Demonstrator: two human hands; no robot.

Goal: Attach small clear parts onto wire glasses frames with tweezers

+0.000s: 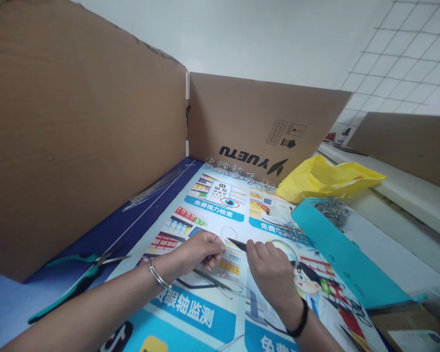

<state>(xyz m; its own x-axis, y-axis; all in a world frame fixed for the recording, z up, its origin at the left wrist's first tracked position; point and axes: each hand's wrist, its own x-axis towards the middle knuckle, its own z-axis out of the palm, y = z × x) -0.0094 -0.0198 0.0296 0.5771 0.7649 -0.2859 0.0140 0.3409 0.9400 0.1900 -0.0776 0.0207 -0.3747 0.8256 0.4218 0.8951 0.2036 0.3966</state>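
My left hand (205, 252) pinches a thin, shiny wire (225, 253) over the printed poster (220, 313). My right hand (271, 269) is closed around a black tool with a narrow pointed tip (237, 244); the rest of it is hidden in the fist. That tip points left, close to the wire and the left fingers; whether it touches the wire I cannot tell. Beneath the hands lie a dark slender tool (213, 279) and several thin loose wires (238, 283). Green-handled pliers (86, 276) rest with jaws apart to the left of my left forearm.
Tall cardboard panels (84, 122) stand at left and back. Straight wires (152, 188) lie along the left panel. Small bent wire pieces (234, 170) line the back. On the right are a yellow bag (326, 178), a turquoise box (348, 264) and a tangled wire heap (332, 212).
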